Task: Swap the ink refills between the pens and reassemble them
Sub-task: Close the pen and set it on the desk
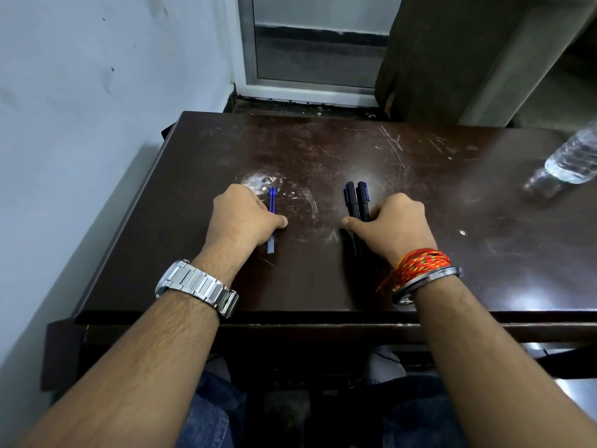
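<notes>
nearest, on the dark counter, the left hand lies curled over two thin blue refills, and the right hand is closed on two black pen bodies well to the right of the refills. both pairs lie side by side, long axes pointing away from the person, blue-trimmed pen ends farthest. each hand already sits on its own pair, so the refills look out and not yet swapped.

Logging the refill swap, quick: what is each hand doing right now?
Left hand: closed over the two blue ink refills on the table.
Right hand: closed on the two black pens.
</notes>
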The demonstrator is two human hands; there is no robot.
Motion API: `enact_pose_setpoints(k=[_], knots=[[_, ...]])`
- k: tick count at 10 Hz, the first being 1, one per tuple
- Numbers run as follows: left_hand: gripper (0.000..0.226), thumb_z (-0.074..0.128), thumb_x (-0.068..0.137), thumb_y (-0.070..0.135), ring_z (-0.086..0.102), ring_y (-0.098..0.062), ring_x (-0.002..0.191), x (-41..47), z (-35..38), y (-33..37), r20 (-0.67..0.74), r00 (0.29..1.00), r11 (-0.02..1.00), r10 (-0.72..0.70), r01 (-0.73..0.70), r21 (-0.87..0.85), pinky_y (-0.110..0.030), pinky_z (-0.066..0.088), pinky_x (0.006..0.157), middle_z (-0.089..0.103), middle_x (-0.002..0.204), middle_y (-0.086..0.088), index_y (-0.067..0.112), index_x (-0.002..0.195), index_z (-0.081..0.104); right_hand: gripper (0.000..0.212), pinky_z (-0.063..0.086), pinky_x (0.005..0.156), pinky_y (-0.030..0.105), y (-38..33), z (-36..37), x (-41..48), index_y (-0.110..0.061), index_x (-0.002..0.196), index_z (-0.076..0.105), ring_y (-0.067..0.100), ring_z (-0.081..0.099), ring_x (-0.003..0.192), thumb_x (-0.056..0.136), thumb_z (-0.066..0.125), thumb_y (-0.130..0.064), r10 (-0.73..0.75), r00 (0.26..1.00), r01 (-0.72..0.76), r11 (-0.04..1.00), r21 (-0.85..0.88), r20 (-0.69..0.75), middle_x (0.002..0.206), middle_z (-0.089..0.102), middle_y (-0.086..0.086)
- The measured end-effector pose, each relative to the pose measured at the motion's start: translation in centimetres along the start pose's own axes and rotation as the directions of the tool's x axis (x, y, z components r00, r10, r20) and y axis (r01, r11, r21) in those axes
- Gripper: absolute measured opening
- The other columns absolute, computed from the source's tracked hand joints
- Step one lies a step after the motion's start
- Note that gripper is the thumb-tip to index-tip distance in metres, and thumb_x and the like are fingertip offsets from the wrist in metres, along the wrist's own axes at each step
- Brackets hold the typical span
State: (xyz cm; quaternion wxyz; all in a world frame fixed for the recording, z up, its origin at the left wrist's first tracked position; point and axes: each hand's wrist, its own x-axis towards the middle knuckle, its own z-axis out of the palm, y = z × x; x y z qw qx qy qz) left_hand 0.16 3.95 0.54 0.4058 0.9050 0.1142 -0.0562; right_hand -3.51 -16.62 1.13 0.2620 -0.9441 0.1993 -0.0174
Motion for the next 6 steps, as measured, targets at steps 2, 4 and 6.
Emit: enact_pose_setpoints(k=[2,4,6], knots=[[0.027,0.09,0.074,0.033,0.062,-0.012,0.05,-0.08,0.1,0.05,-0.01,1.0,1.0,0.006,-0.006,0.015,-0.025,0.047,0.052,0.072,0.063,-0.007,0.01,0.07,0.075,0.053,0.053,0.069,0.029,-0.06,0.09,0.04,-0.004,0.094,0.066,0.027,0.065,0.083,0.076,0.077,-0.051,0.001,1.0,-0.001,1.0,-0.016,-0.008,0.098,0.064,0.016],[0.028,0.09,0.074,0.034,0.064,-0.013,0.054,-0.09,0.23,0.06,-0.032,0.999,0.999,0.016,-0.015,0.031,-0.027,0.051,0.055,0.072,0.065,-0.005,0.012,0.071,0.074,0.055,0.054,0.068,0.033,-0.03,0.15,-0.11,-0.004,0.095,0.065,0.032,0.067,0.081,0.077,0.074,-0.054,0.011,0.999,-0.013,0.999,-0.042,-0.042,0.099,0.064,0.017],[0.028,0.085,0.077,0.042,0.068,-0.014,0.068,-0.51,0.18,0.58,-0.15,0.978,0.989,0.144,-0.145,0.008,-0.027,0.052,0.06,0.07,0.071,0.003,0.017,0.077,0.073,0.042,0.05,0.064,0.034,-0.97,-0.01,-0.46,-0.01,0.082,0.061,0.032,0.062,0.087,0.082,0.067,-0.052,-0.146,0.964,0.129,0.988,-0.086,-0.222,0.087,0.063,0.01]])
